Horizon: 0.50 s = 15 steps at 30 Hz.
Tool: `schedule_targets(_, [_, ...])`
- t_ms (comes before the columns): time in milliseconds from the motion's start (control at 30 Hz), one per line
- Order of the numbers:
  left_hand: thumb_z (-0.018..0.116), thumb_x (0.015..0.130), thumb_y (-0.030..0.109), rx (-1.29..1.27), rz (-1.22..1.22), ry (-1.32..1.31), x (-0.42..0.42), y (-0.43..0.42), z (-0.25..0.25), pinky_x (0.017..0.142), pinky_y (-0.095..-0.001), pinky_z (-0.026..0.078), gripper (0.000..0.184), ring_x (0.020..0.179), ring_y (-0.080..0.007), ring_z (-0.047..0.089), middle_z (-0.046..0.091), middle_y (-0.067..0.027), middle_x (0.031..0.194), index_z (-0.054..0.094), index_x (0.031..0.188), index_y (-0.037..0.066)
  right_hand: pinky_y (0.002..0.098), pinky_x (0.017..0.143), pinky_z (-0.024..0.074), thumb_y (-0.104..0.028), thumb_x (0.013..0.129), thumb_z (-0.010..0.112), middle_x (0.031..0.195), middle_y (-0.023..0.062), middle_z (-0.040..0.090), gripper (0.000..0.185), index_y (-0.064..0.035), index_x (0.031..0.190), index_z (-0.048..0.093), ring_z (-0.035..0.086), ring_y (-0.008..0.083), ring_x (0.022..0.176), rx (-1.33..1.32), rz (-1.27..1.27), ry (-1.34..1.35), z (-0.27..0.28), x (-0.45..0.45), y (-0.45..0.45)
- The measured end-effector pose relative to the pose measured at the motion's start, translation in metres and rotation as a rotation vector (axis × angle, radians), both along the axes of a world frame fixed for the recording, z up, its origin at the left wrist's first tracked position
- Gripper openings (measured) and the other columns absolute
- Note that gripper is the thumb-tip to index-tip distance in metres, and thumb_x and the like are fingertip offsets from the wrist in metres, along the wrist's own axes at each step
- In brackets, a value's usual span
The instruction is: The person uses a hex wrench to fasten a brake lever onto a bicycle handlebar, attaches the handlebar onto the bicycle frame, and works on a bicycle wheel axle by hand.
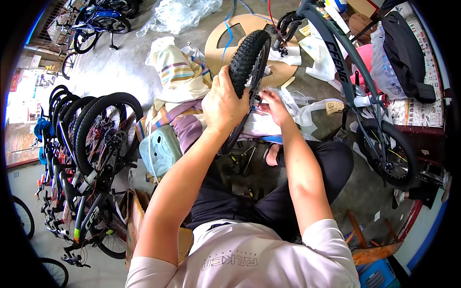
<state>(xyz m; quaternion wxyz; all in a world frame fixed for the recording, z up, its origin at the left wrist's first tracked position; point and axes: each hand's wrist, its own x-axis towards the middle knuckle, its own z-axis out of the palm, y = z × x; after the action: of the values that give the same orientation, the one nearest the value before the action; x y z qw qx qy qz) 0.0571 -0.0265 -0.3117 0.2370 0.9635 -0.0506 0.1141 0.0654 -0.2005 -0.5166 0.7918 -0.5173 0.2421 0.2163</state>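
Observation:
A bicycle wheel with a knobby black tyre stands upright in front of me, seen nearly edge-on. My left hand is wrapped round the tyre on its near left side. On the wheel's right side, by the hub, is my right hand, its fingers curled at a small dark part that I cannot make out. The spokes and most of the hub are hidden by the hands and the tyre. Below, several tools lie on the floor between my legs.
Several bicycles stand packed together at left. A grey bicycle frame with a wheel is at right. Striped cloth, a pale green seat-like object, round cardboard and clear plastic lie ahead. A wooden stool is at lower right.

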Motion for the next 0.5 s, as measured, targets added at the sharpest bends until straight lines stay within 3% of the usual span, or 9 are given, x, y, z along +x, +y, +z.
schedule_targets(33, [0.073, 0.081, 0.03, 0.009, 0.005, 0.0, 0.001, 0.001, 0.0, 0.078, -0.0478, 0.055, 0.069, 0.093, -0.0422, 0.067, 0.062, -0.0224, 0.114, 0.043, 0.136, 0.001, 0.0344, 0.068, 0.0533, -0.025, 0.085, 0.076, 0.111, 0.0084, 0.062, 0.053, -0.0093, 0.13, 0.053, 0.063, 0.0161, 0.088, -0.089, -0.05, -0.251, 0.002, -0.004, 0.002])
schedule_targets(67, [0.073, 0.081, 0.03, 0.008, 0.002, 0.0, 0.002, 0.001, -0.001, 0.078, -0.0478, 0.055, 0.069, 0.093, -0.0422, 0.067, 0.062, -0.0224, 0.114, 0.043, 0.136, 0.001, 0.0319, 0.071, 0.0516, -0.012, 0.08, 0.078, 0.116, 0.0058, 0.06, 0.058, -0.0088, 0.132, 0.052, 0.061, 0.0147, 0.093, -0.061, 0.053, -0.236, 0.007, -0.006, -0.006])
schedule_targets(167, [0.073, 0.081, 0.031, 0.012, 0.0, -0.029, 0.003, 0.003, -0.002, 0.078, -0.0489, 0.055, 0.07, 0.092, -0.0429, 0.067, 0.062, -0.0229, 0.113, 0.043, 0.136, 0.001, 0.0316, 0.072, 0.0511, -0.016, 0.082, 0.077, 0.119, 0.0069, 0.058, 0.06, -0.0091, 0.135, 0.05, 0.061, 0.0164, 0.092, 0.004, 0.015, -0.313, -0.006, -0.006, -0.01])
schedule_targets(200, [0.073, 0.081, 0.031, 0.008, -0.001, -0.021, 0.003, 0.003, -0.001, 0.078, -0.049, 0.055, 0.069, 0.092, -0.0428, 0.067, 0.063, -0.0229, 0.113, 0.043, 0.136, 0.001, 0.0342, 0.072, 0.0539, -0.027, 0.086, 0.076, 0.118, 0.0092, 0.059, 0.059, -0.0092, 0.136, 0.05, 0.064, 0.0191, 0.09, -0.04, -0.074, -0.304, -0.005, -0.005, -0.006])
schedule_targets(233, [0.073, 0.081, 0.031, 0.006, 0.0, -0.011, 0.002, 0.003, -0.001, 0.078, -0.0491, 0.055, 0.069, 0.093, -0.0428, 0.067, 0.063, -0.0229, 0.113, 0.043, 0.136, 0.002, 0.0342, 0.072, 0.0539, -0.027, 0.086, 0.076, 0.118, 0.0092, 0.059, 0.059, -0.0092, 0.136, 0.05, 0.064, 0.0191, 0.09, -0.037, -0.071, -0.305, -0.004, -0.001, -0.006])
schedule_targets(300, [0.074, 0.08, 0.03, -0.019, 0.014, 0.016, 0.001, 0.001, 0.001, 0.081, -0.0495, 0.054, 0.069, 0.096, -0.0434, 0.066, 0.063, -0.0241, 0.114, 0.044, 0.136, 0.002, 0.0382, 0.073, 0.0567, -0.039, 0.09, 0.073, 0.119, 0.01, 0.06, 0.06, -0.0092, 0.136, 0.05, 0.068, 0.0229, 0.089, 0.012, -0.108, 0.3, 0.001, 0.006, -0.007])
schedule_targets(367, [0.074, 0.08, 0.028, -0.048, 0.025, 0.041, -0.001, -0.001, 0.002, 0.084, -0.0499, 0.052, 0.069, 0.1, -0.044, 0.065, 0.064, -0.0254, 0.114, 0.044, 0.136, 0.002, 0.0402, 0.075, 0.058, -0.044, 0.092, 0.071, 0.121, 0.0095, 0.06, 0.06, -0.0094, 0.136, 0.049, 0.069, 0.0258, 0.089, 0.033, 0.033, 0.33, 0.01, 0.003, -0.008])
schedule_targets(467, [0.075, 0.08, 0.028, -0.059, 0.018, 0.038, 0.001, -0.001, 0.002, 0.084, -0.0501, 0.052, 0.07, 0.099, -0.044, 0.065, 0.064, -0.0249, 0.114, 0.044, 0.137, 0.002, 0.0339, 0.075, 0.0553, -0.023, 0.087, 0.075, 0.124, 0.007, 0.059, 0.058, -0.0099, 0.137, 0.048, 0.064, 0.0198, 0.099, -0.055, -0.005, -0.167, -0.003, -0.005, -0.001])
schedule_targets(500, [0.074, 0.081, 0.03, -0.025, 0.007, 0.018, 0.002, 0.0, 0.002, 0.081, -0.0491, 0.054, 0.069, 0.097, -0.0429, 0.066, 0.063, -0.0239, 0.114, 0.044, 0.136, 0.002, 0.0339, 0.075, 0.0553, -0.023, 0.087, 0.075, 0.124, 0.007, 0.059, 0.058, -0.0099, 0.137, 0.048, 0.064, 0.0198, 0.099, -0.057, -0.004, -0.171, 0.0, -0.008, -0.001])
